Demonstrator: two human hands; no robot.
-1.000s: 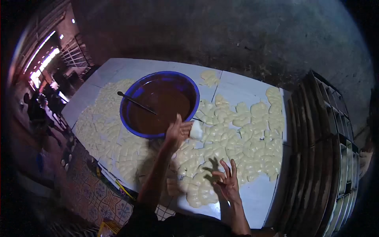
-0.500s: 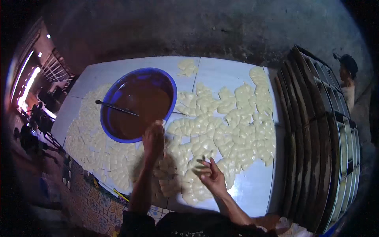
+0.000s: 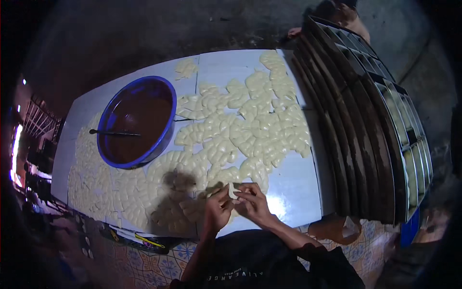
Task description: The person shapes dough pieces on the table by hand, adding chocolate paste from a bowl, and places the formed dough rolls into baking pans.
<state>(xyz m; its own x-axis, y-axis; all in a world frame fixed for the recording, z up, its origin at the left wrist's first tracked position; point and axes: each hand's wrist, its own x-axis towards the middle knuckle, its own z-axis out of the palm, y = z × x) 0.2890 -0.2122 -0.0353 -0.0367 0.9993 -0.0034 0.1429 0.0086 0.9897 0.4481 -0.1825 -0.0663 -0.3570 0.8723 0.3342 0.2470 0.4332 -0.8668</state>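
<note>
Pale dough-like piece [image 3: 233, 191] is up between the two hands, over the near edge of the worktop [image 3: 296, 190], right of that edge's middle. The left hand [image 3: 218, 210] has its fingers bent in on one side of it, and the right hand [image 3: 255, 204] reaches in from the other with its fingers nearly closed; both seem to have it in a light pinch, though the exact contact of each thumb is too small to tell. By its size and look it should be light, soft and easily dented, perhaps a little slick or sticky, so a gentle hold at opposite rims with flat fingertips would suit it better than a squeeze through the middle. Many rounded pieces [image 3: 262, 127] like it lie side by side from the left edge nearly to the right one, some seeming to touch or overlap. Toward the far left corner stands a blue basin [image 3: 171, 126] of brown contents [image 3: 144, 111], a dark-handled utensil [image 3: 113, 133] leaning over its rim. Stacked trays [image 3: 344, 130] stand just beyond the right edge.
</note>
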